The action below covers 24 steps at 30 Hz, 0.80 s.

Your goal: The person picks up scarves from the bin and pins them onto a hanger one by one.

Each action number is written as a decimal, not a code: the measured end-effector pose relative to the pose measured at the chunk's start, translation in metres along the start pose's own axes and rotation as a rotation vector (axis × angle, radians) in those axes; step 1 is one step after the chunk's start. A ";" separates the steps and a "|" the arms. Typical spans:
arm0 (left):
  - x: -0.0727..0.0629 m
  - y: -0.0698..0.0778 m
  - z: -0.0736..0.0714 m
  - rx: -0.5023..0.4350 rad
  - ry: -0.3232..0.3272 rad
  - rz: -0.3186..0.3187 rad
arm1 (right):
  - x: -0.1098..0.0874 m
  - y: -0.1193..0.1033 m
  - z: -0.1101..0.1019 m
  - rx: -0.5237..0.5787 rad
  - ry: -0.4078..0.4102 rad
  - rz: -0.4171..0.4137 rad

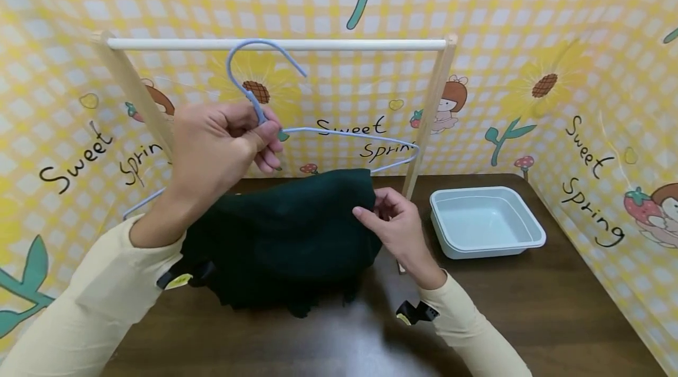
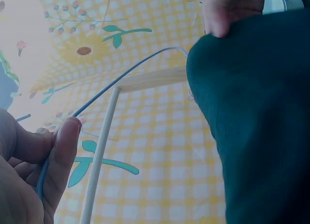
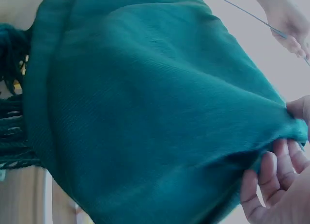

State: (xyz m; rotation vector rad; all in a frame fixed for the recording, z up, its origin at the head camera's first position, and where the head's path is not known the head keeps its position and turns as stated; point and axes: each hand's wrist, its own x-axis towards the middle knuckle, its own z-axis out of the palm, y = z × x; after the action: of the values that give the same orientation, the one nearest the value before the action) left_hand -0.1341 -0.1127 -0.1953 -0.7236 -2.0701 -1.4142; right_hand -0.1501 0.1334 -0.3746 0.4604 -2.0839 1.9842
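Observation:
My left hand [image 1: 219, 150] is raised and pinches a blue wire hanger [image 1: 255, 107] at the neck, just below its hook. A dark green scarf [image 1: 296, 236] with fringed ends hangs folded over the hanger's lower part, which it hides. At the scarf's upper right corner, my right hand [image 1: 399, 227] pinches the edge between thumb and fingers. In the right wrist view the scarf [image 3: 145, 98] bunches at those fingers, with fringe [image 3: 14, 132] on the far side. The left wrist view has the hanger wire [image 2: 104, 90] running from the left fingers toward the cloth.
Behind the hands stands a rack with a white rod [image 1: 169, 44] and wooden posts [image 1: 431, 112]. A pale blue plastic tub [image 1: 492, 249] sits on the brown table [image 1: 572, 318] at the right. Yellow checked cloth [image 1: 529, 12] surrounds the table's back and sides.

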 end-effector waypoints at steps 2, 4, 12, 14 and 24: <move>0.002 0.001 -0.002 0.013 -0.005 0.018 | 0.001 0.000 0.005 0.020 -0.021 -0.016; 0.004 0.002 -0.004 0.029 -0.015 0.039 | 0.001 0.000 0.010 0.046 -0.041 -0.015; 0.007 0.004 -0.016 0.086 -0.031 0.059 | 0.006 0.005 0.025 0.106 -0.145 0.012; 0.007 0.003 -0.017 0.098 -0.029 0.060 | 0.007 0.007 0.029 0.131 -0.175 0.027; 0.005 -0.001 -0.024 0.100 -0.090 -0.020 | -0.003 0.012 0.043 0.188 -0.204 0.141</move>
State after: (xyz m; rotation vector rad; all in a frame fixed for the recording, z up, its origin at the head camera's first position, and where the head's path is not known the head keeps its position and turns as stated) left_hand -0.1357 -0.1345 -0.1846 -0.7390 -2.2052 -1.3003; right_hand -0.1493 0.0914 -0.3889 0.5888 -2.1064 2.3165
